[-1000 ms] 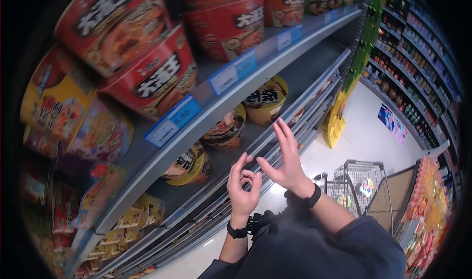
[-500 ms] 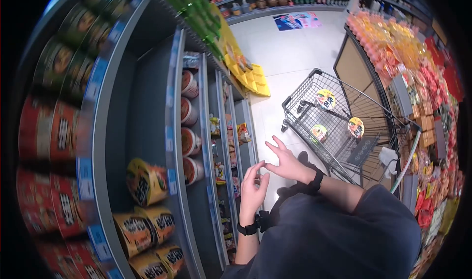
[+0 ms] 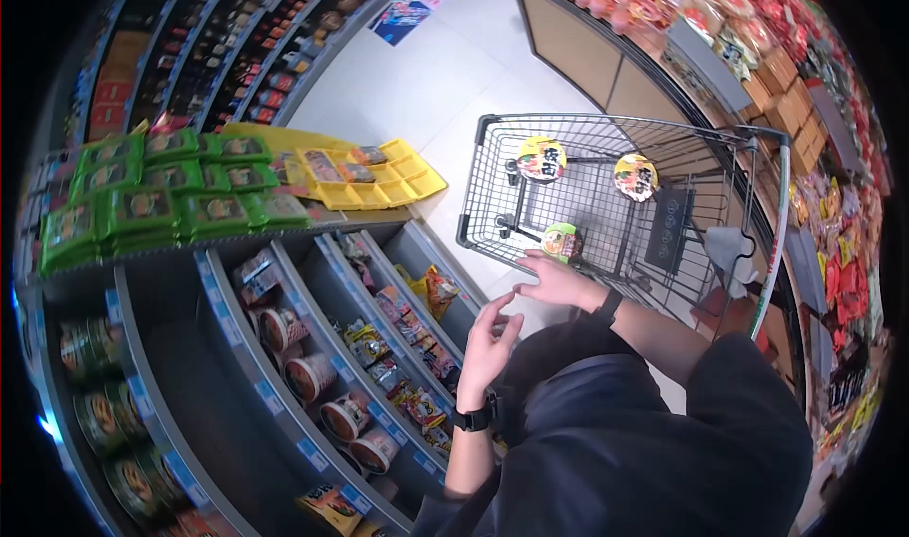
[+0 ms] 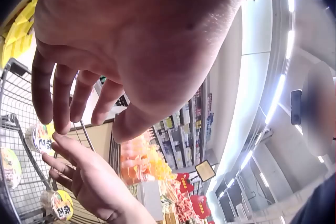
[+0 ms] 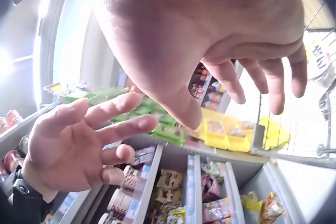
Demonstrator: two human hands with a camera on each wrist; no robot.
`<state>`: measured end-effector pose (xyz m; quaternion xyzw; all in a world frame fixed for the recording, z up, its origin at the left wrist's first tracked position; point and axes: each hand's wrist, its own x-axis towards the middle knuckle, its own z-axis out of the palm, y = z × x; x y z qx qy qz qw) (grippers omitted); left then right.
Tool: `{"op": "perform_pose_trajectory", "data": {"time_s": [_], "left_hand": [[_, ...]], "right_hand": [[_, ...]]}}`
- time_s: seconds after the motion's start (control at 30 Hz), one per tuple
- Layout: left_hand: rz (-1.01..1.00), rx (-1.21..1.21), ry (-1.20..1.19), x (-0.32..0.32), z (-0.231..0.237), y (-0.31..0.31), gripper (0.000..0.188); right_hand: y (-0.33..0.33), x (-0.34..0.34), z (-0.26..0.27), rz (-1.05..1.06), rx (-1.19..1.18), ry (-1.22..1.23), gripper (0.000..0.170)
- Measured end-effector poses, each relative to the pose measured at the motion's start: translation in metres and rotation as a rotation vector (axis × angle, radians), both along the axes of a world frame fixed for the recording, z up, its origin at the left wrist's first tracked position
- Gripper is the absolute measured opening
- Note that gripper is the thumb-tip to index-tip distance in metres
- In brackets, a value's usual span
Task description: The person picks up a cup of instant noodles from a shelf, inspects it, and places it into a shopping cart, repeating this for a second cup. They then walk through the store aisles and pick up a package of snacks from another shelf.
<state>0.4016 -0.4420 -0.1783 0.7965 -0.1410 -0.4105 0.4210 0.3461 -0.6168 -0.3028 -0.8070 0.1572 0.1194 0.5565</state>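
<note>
In the head view my left hand (image 3: 488,352) is raised in front of the body, fingers loosely bent and holding nothing. My right hand (image 3: 559,283) is beside it, palm down with relaxed fingers, nothing in its grasp. The fingertips of the two hands come close together. Beyond the right hand stands a wire shopping cart (image 3: 615,118). Inside it are two yellow-and-white instant noodle bowls (image 3: 542,160) and a green-lidded one (image 3: 561,241), close past the right fingers in this view. Both wrist views also show empty hands with fingers apart.
To the left are shelves with tubs of instant noodles (image 3: 310,376) and snack packets (image 3: 417,406). Green packets (image 3: 142,210) and a yellow display tray (image 3: 383,191) occupy the shelf end. A stand of packaged foods (image 3: 739,16) lines the right side. Pale floor (image 3: 454,73) runs between.
The view has swung from the noodle shelf to the right, bringing the whole cart into sight. Both hands stay raised and empty, drawn slightly closer together than a second ago.
</note>
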Motion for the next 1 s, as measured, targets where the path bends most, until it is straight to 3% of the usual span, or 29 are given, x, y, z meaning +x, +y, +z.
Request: {"op": "perform_pose_trajectory", "data": {"time_s": [0.13, 0.17, 0.23, 0.27, 0.4, 0.53, 0.6, 0.7, 0.77, 0.83, 0.87, 0.9, 0.97, 1.0], "left_hand": [[-0.146, -0.002, 0.053, 0.033, -0.018, -0.067, 0.042], [-0.156, -0.098, 0.023, 0.041, -0.042, -0.075, 0.044], [-0.163, 0.024, 0.122, 0.063, -0.057, -0.105, 0.046], [-0.181, -0.061, 0.025, 0.072, -0.081, -0.115, 0.049], [-0.174, 0.002, 0.037, 0.114, -0.149, -0.163, 0.055], [-0.187, 0.098, 0.021, 0.156, -0.249, -0.193, 0.062], [-0.211, 0.145, 0.034, 0.176, -0.304, -0.202, 0.068], [-0.247, 0.143, 0.08, 0.204, -0.335, -0.234, 0.073], [-0.275, 0.207, -0.152, 0.226, -0.382, -0.245, 0.072], [-0.279, 0.257, -0.197, 0.234, -0.398, -0.253, 0.076], [-0.198, 0.2, -0.146, 0.237, -0.431, -0.247, 0.077], [-0.204, 0.207, -0.141, 0.236, -0.435, -0.247, 0.077], [0.03, 0.145, 0.087, 0.229, -0.425, -0.254, 0.077], [0.03, 0.133, 0.152, 0.226, -0.418, -0.254, 0.076]], "right_hand": [[-0.063, -0.006, -0.02, -0.181, -0.016, 0.075, 0.058], [-0.071, -0.008, -0.034, -0.246, -0.018, 0.068, 0.057], [-0.084, -0.009, -0.047, -0.346, -0.005, 0.116, 0.052], [-0.092, -0.007, -0.048, -0.344, 0.018, 0.149, 0.051], [-0.108, 0.001, -0.081, -0.369, 0.009, 0.308, 0.048], [-0.121, 0.013, -0.147, -0.406, 0.061, 0.43, 0.052], [-0.13, 0.018, -0.19, -0.52, 0.193, 0.402, 0.057], [-0.149, 0.039, -0.226, -0.71, 0.338, 0.401, 0.063], [-0.164, 0.061, -0.263, -0.9, 0.487, 0.364, 0.071], [-0.165, 0.08, -0.284, -0.984, 0.419, 0.344, 0.074], [-0.167, 0.089, -0.293, -1.07, 0.333, 0.306, 0.078], [-0.17, 0.096, -0.302, -1.075, 0.339, 0.314, 0.078], [-0.171, 0.109, -0.313, -1.127, 0.382, 0.272, 0.08], [-0.171, 0.116, -0.303, -1.175, 0.495, 0.234, 0.076]]}}
